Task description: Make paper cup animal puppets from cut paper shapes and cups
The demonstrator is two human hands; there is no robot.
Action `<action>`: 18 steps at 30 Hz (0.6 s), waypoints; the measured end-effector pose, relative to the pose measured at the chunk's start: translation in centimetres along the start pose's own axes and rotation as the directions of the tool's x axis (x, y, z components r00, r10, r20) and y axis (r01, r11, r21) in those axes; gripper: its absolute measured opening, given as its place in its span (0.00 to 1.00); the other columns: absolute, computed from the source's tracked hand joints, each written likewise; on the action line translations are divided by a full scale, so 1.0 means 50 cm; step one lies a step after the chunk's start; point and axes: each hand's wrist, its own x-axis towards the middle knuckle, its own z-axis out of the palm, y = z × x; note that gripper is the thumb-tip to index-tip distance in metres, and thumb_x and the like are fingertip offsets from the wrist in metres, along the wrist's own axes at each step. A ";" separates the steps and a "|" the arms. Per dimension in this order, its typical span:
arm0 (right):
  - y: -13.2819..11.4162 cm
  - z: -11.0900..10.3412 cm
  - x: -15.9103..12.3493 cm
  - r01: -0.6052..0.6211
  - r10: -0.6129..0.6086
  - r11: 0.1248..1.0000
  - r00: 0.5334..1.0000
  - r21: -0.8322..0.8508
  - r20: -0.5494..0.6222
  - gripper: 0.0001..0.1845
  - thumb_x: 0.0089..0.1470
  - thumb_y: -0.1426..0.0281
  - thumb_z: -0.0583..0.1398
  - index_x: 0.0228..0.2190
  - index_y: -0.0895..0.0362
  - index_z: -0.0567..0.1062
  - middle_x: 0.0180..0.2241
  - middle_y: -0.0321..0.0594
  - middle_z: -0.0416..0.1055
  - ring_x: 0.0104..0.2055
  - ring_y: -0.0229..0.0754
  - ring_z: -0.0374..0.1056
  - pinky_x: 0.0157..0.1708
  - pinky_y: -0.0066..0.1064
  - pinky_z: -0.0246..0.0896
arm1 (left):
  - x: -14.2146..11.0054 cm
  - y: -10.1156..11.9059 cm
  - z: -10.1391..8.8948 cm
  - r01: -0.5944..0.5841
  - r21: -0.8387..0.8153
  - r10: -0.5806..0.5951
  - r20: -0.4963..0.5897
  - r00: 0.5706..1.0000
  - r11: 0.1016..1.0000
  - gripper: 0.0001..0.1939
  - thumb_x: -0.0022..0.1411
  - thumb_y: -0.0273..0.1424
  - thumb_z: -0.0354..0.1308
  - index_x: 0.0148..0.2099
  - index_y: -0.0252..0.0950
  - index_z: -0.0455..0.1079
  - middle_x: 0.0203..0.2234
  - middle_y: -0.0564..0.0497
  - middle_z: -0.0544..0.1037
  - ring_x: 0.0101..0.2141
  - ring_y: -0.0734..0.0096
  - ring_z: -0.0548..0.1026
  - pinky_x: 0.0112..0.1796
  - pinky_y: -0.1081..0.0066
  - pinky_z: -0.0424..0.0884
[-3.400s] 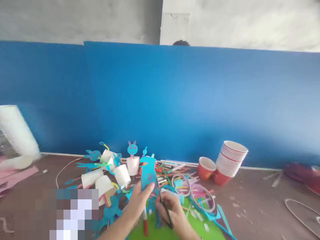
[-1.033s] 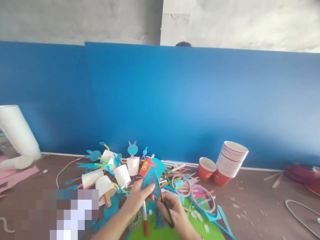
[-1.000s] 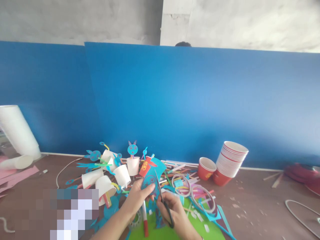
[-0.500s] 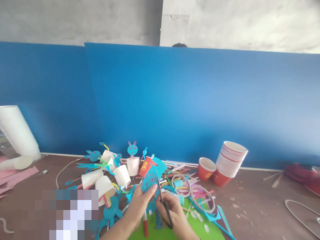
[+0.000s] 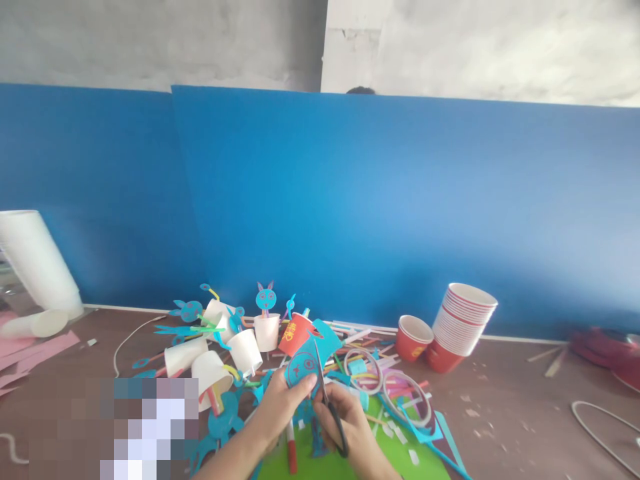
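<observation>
My left hand pinches a piece of blue paper with a round face drawn on it in dark lines. A pair of black-handled scissors is in my right hand, its blades pointing up across the paper at the right side of the drawn face. Below my hands lies a green sheet, with a red-capped marker on it. A red paper cup stands just behind the blue paper.
White paper cups with blue cut-out figures crowd the left. Tape rolls, straws and paper scraps lie to the right. Farther right rises a stack of red-and-white cups. A blue partition borders the table's back.
The blue paper has shifted slightly in my left hand, its loose part now angled farther right. The scissors stay at the paper's edge, and the objects around remain in place.
</observation>
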 end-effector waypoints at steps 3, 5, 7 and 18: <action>0.003 -0.001 0.000 -0.005 0.005 1.000 1.000 -0.007 0.002 0.26 0.44 0.45 0.63 0.25 0.56 0.66 0.12 0.23 0.52 0.12 0.28 0.46 0.11 0.21 0.43 | 0.002 0.000 -0.003 0.004 0.003 -0.004 0.012 1.000 1.000 0.17 0.49 0.45 0.64 0.27 0.35 0.70 0.20 0.54 0.70 0.26 0.70 0.67 0.32 0.72 0.64; 0.006 -0.002 0.000 -0.005 0.005 1.000 1.000 -0.007 0.005 0.26 0.45 0.45 0.62 0.26 0.56 0.66 0.12 0.23 0.52 0.12 0.27 0.46 0.11 0.21 0.43 | 0.005 -0.002 -0.006 0.008 0.004 -0.008 0.021 1.000 1.000 0.17 0.50 0.44 0.64 0.28 0.35 0.70 0.22 0.54 0.71 0.27 0.70 0.67 0.32 0.72 0.64; 0.007 -0.003 0.000 -0.006 0.006 1.000 1.000 -0.004 0.003 0.26 0.44 0.45 0.63 0.26 0.56 0.66 0.12 0.23 0.52 0.12 0.27 0.47 0.11 0.20 0.45 | 0.008 -0.004 -0.010 0.013 0.003 -0.013 0.033 0.999 1.000 0.16 0.51 0.43 0.64 0.29 0.34 0.71 0.22 0.54 0.72 0.27 0.70 0.68 0.32 0.72 0.65; -0.004 -0.005 0.002 -0.006 0.004 0.996 1.000 -0.086 -0.018 0.26 0.43 0.47 0.64 0.23 0.56 0.66 0.12 0.23 0.53 0.12 0.27 0.47 0.11 0.21 0.46 | 0.012 0.011 -0.024 0.012 -0.052 -0.004 0.151 0.989 0.999 0.19 0.49 0.44 0.66 0.36 0.33 0.73 0.29 0.50 0.77 0.33 0.65 0.73 0.37 0.69 0.69</action>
